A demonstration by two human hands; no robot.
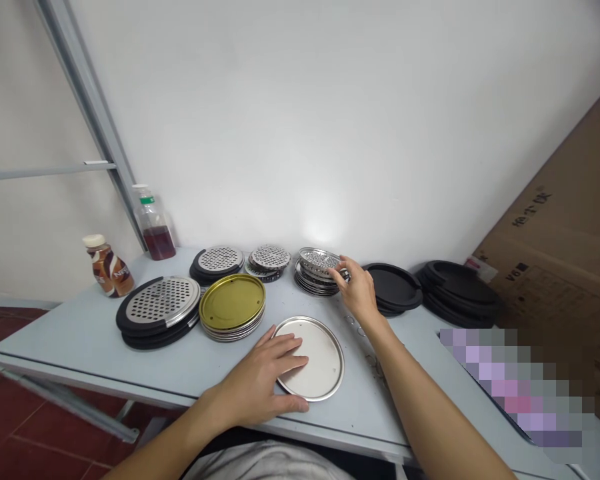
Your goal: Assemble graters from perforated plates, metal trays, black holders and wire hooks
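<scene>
My left hand (266,377) lies with its fingers spread on a round, silver metal plate (320,357) with a raised rim. The fingertips rest over its left part and the thumb is by the near edge. Farther back, my right hand (356,285) has its fingers curled at the right edge of a perforated metal disc (319,259), pinching it. This disc tops a stack of shiny metal discs (313,285). The fingers partly hide the stack's right side. Left of the plate, a gold-coloured round plate (233,302) tops several silver ones.
Perforated discs in black rings (160,303) stand at left, with another perforated stack (270,257) behind. Black round rings (393,287) are piled at right. A brown bottle (109,267) and a jug of red liquid (156,233) stand far left. A cardboard box (555,267) leans at right.
</scene>
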